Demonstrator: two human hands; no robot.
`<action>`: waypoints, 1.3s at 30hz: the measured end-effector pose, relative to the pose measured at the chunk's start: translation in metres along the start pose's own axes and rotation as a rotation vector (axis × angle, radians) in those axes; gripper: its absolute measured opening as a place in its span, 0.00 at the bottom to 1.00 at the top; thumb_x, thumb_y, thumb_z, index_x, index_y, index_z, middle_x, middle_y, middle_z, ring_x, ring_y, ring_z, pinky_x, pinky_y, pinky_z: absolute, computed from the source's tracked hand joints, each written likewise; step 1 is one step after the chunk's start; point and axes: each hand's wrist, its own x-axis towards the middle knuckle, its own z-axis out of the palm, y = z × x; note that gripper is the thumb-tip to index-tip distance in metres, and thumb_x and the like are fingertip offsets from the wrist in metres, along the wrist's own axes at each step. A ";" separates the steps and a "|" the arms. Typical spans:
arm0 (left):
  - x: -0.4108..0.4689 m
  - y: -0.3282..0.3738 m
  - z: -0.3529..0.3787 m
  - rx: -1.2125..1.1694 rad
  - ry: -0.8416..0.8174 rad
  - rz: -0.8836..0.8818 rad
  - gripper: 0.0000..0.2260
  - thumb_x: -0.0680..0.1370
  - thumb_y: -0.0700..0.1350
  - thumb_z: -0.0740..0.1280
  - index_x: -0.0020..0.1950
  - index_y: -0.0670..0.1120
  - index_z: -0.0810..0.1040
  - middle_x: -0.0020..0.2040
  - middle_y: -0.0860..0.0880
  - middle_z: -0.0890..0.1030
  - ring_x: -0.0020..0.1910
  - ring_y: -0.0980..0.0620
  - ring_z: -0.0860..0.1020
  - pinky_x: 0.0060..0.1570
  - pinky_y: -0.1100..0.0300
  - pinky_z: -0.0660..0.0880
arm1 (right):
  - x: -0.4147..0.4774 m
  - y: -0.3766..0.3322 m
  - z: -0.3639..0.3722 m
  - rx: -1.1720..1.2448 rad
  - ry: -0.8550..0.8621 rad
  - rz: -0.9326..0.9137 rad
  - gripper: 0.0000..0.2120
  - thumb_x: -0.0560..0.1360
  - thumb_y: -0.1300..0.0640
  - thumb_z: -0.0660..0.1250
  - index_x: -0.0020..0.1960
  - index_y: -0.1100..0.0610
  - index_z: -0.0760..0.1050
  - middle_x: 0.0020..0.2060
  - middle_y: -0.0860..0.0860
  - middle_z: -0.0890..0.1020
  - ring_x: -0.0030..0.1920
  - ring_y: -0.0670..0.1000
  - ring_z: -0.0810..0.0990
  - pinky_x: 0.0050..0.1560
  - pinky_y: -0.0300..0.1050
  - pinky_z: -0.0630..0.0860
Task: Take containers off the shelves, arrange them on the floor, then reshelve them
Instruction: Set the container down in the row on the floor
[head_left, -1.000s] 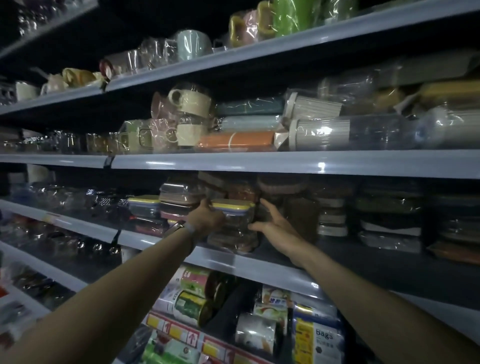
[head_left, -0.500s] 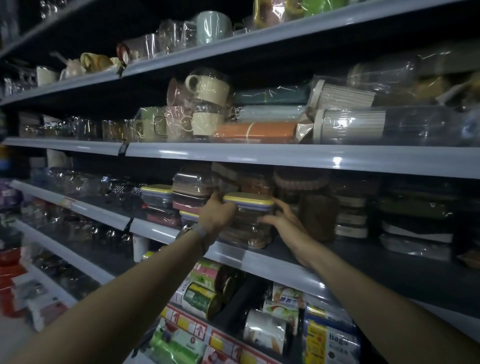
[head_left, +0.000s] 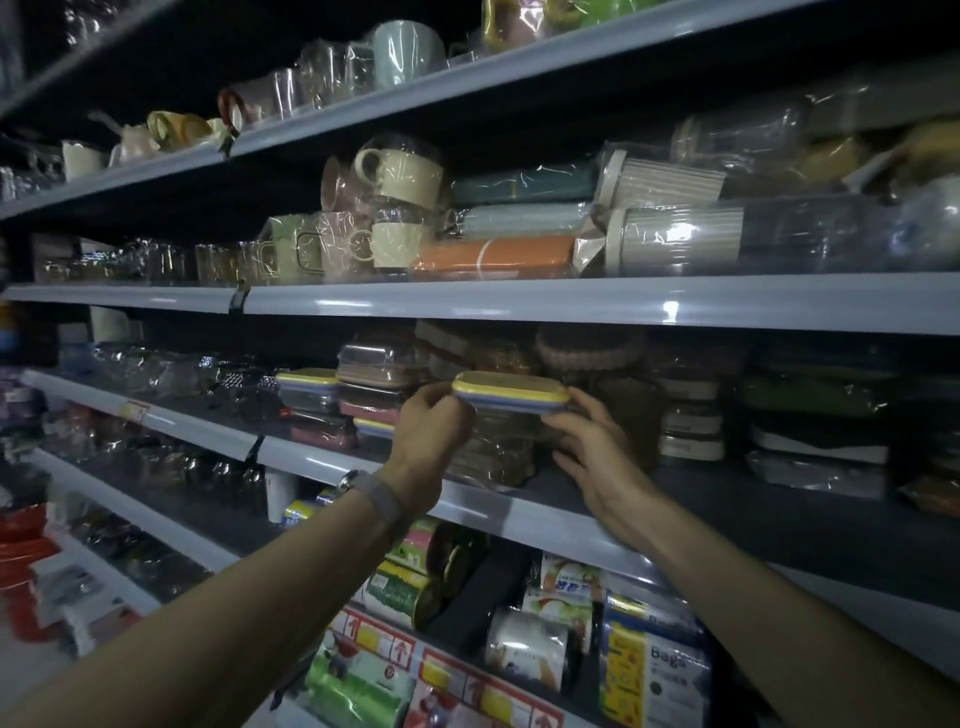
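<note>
Fingers (head_left: 441, 397) of left hand (head_left: 431, 426) and right hand (head_left: 597, 457) curled round opposite ends of yellow-lidded clear container (head_left: 511, 392), at front edge of grey shelf (head_left: 519, 512).

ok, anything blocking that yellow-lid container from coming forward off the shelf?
Nothing visible. Left hand and right hand hold the yellow-lid container at its sides; the shelf edge in front of it is open.

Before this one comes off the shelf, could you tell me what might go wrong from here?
The left hand and right hand hold the yellow-lidded container high, near its lid; in glossy wrap it might slip. The neighbouring stack sits close beside the left hand and could get knocked.
</note>
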 end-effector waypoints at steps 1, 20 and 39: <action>-0.004 0.000 0.000 0.003 0.009 0.022 0.23 0.71 0.42 0.64 0.67 0.42 0.79 0.37 0.52 0.75 0.34 0.55 0.71 0.32 0.64 0.70 | -0.004 -0.001 0.000 0.026 0.000 0.005 0.15 0.79 0.59 0.70 0.58 0.40 0.75 0.64 0.50 0.81 0.63 0.48 0.80 0.73 0.54 0.69; -0.162 -0.022 -0.060 -0.064 0.208 0.023 0.13 0.82 0.35 0.63 0.57 0.49 0.84 0.49 0.50 0.87 0.50 0.55 0.85 0.61 0.52 0.79 | -0.087 0.049 0.037 0.217 -0.036 0.061 0.12 0.80 0.61 0.71 0.63 0.56 0.78 0.55 0.54 0.86 0.58 0.54 0.85 0.59 0.54 0.83; -0.391 -0.186 -0.228 0.095 0.705 -0.340 0.15 0.77 0.38 0.70 0.62 0.48 0.85 0.55 0.48 0.87 0.58 0.47 0.85 0.64 0.45 0.78 | -0.252 0.277 0.174 0.136 -0.418 0.528 0.15 0.80 0.63 0.71 0.66 0.59 0.82 0.58 0.54 0.87 0.58 0.56 0.86 0.56 0.54 0.82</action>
